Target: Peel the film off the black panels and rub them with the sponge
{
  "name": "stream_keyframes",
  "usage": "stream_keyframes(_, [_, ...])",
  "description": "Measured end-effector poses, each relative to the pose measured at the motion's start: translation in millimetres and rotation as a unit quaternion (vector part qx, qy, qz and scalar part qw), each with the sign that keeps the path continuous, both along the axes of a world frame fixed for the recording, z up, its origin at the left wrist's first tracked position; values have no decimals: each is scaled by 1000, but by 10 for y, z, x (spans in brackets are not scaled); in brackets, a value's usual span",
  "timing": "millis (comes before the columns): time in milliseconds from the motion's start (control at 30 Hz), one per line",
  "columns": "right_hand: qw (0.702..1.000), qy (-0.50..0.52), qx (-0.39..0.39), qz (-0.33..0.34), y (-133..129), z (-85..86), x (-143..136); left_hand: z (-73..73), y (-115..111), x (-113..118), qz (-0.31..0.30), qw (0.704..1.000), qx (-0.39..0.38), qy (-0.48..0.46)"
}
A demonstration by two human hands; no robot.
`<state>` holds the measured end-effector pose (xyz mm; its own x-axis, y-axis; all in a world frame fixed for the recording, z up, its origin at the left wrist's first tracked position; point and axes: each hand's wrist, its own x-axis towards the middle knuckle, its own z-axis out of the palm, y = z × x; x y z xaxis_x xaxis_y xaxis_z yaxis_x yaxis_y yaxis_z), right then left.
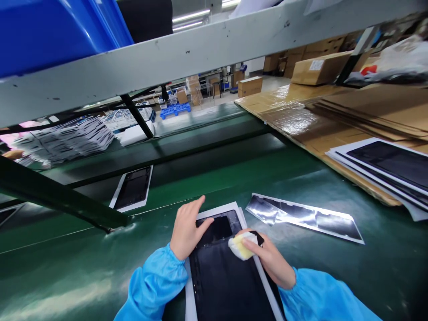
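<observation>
A black flat panel (230, 276) lies on a white sheet (190, 301) on the green table in front of me. My left hand (187, 227) rests at the panel's upper left edge, thumb and fingers apart, holding nothing. In my right hand (272, 258) is a folded white and yellowish cloth (241, 246), pinched between thumb and fingers over the panel's right side. A small dark piece (257, 237) shows beside the cloth in the same hand; its kind is unclear. Right of the panel lies a shiny strip of film (304, 216) with a white border.
Another black panel (132, 188) lies farther left on the conveyor. Stacked panels (394, 162) sit on cardboard (368, 111) at right. A green post (60, 191) stands at left, and a grey shelf beam (187, 49) crosses above, with a blue bin (60, 33) on it.
</observation>
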<state>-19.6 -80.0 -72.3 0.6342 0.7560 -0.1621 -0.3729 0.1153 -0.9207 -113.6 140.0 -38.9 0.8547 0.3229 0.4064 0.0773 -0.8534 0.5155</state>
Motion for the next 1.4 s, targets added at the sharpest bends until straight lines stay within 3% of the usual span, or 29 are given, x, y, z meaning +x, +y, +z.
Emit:
stream_keyframes(67, [997,28,3,-65,-27,1,59,-15,38,-7,48,996,-65,-25])
stream_keyframes(133, [989,70,9,-131,-74,-4,167,-51,51,-7,67,976,-204,-27])
stream_keyframes(233, [970,120,21,-212,-157,-37,364,-116,-51,-10,11,885,-463,44])
stream_keyframes(300, [960,133,25,-245,-200,-58,477,-143,-199,-27,-48,824,-553,113])
stream_keyframes(367, [954,131,26,-267,-222,-47,554,-149,-369,-48,-81,830,-534,139])
stream_keyframes(467, [948,107,24,-299,-223,45,612,-134,-580,-41,-91,895,-421,117])
stream_keyframes(600, [941,85,28,-327,-232,190,653,-92,-695,112,-84,935,-334,88])
stream_keyframes(700, [934,55,43,-350,-283,187,691,4,-649,304,-83,958,-269,51])
stream_keyframes(800, [909,5,52,-413,-379,74,726,185,-498,533,-92,981,-166,32])
stream_keyframes(900, [875,-75,8,-478,-475,-54,730,417,-315,838,-103,993,-63,4])
stream_keyframes(967, [864,-145,-22,-481,-493,-96,700,576,-234,1111,-109,993,-25,-26])
stream_keyframes(1067, [878,-223,-18,-423,-410,-97,605,784,-223,1617,-103,990,-58,-80])
stream_keyframes(1200, [917,-215,6,-335,-200,-128,476,900,-344,2371,-41,960,-236,-146])
stream_keyframes(1300, [932,-200,-5,-303,-104,-210,442,794,-452,2897,7,943,-292,-160])
stream_keyframes(1400, [940,-221,-15,-260,-78,-274,450,543,-577,3323,47,924,-347,-152])
